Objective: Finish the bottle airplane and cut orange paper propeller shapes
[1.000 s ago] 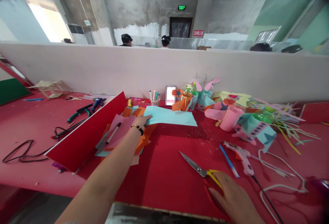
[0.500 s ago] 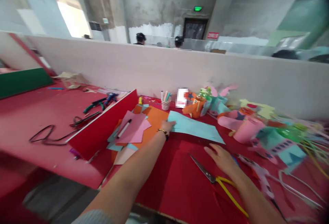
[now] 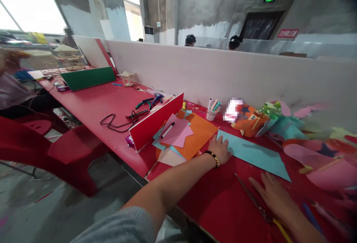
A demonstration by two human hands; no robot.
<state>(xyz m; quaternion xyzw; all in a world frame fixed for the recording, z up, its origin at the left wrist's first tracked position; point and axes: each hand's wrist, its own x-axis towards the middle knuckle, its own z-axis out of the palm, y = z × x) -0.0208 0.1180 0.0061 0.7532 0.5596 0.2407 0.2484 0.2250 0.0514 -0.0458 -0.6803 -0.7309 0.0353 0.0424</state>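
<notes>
A light blue sheet of paper (image 3: 253, 152) lies flat on the red table. My left hand (image 3: 219, 150), a beaded bracelet at its wrist, rests with spread fingers at the sheet's left end, beside an orange sheet (image 3: 202, 129). My right hand (image 3: 275, 194) is open, its fingers stretched out on the table just below the blue sheet's near edge. Scissors (image 3: 255, 200) lie to the left of that hand, their yellow handle partly cut off by the frame. On the left paper pile, a pink sheet (image 3: 180, 133) carries a white marker with a black cap (image 3: 167, 130).
A red divider board (image 3: 158, 122) stands left of the paper pile. Behind are a cup of markers (image 3: 211, 114) and an orange paper-wrapped bottle craft (image 3: 249, 122); pink crafts (image 3: 323, 161) lie right. Pliers (image 3: 145, 102) and a cable lie beyond the divider. A person sits far left.
The view has swung left, bringing chairs and another person into sight. My left hand stays at the blue sheet's left end, its fingers now more spread. My right hand remains near the lower edge.
</notes>
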